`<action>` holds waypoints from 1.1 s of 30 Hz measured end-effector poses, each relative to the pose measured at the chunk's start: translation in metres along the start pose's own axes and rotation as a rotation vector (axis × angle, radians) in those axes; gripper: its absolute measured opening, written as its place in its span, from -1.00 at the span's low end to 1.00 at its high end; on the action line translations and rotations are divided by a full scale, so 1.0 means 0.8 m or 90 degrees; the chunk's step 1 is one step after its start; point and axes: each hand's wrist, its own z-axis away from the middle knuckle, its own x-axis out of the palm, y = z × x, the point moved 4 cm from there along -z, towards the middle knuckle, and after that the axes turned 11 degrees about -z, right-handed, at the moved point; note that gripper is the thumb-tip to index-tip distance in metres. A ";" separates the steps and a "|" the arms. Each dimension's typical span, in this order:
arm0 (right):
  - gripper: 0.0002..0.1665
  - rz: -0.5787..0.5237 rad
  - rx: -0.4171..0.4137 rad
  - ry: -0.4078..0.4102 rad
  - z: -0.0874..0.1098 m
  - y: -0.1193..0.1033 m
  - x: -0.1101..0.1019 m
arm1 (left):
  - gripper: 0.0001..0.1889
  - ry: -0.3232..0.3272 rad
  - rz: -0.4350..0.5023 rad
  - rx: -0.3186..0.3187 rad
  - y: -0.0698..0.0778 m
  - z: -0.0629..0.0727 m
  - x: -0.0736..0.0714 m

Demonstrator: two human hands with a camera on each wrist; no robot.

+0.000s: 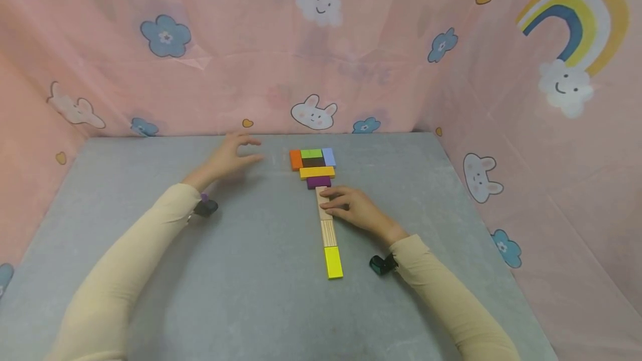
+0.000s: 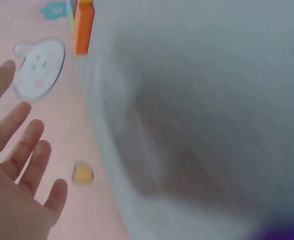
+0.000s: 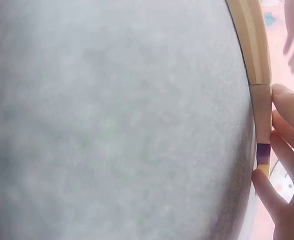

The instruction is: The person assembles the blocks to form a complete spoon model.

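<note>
A line of coloured and plain wooden blocks lies flat on the table. My right hand (image 1: pixel 358 210) rests its fingertips on a plain wooden block (image 1: pixel 323 212); the right wrist view shows the fingers spread along that block (image 3: pixel 260 110). Below it come a striped wooden block (image 1: pixel 328 234) and a yellow block (image 1: pixel 333 263). Above it are a purple block (image 1: pixel 319 183) and an orange-yellow block (image 1: pixel 317 172). Beyond these an orange block (image 1: pixel 295 160) and a light blue block (image 1: pixel 328 157) flank a green block (image 1: pixel 311 153) and a dark block (image 1: pixel 313 162). My left hand (image 1: pixel 228 155) hovers left of them, holding nothing, fingers apart.
The grey tabletop (image 1: pixel 251 294) extends around the blocks. Pink printed cloth (image 1: pixel 241 71) hangs behind and along the sides of the table. Dark wrist devices sit at the left cuff (image 1: pixel 188 199) and right cuff (image 1: pixel 408 249).
</note>
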 end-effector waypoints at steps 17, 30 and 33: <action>-0.71 -0.014 -0.010 0.011 0.001 -0.004 -0.001 | -0.49 -0.035 0.008 -0.011 -0.090 0.152 -0.058; -0.70 0.001 -0.006 0.010 0.002 -0.005 -0.001 | -0.45 -0.006 0.000 -0.015 -0.136 0.188 -0.044; -0.70 0.001 -0.006 0.011 0.001 -0.004 -0.001 | -0.46 -0.004 -0.006 -0.025 -0.139 0.192 -0.043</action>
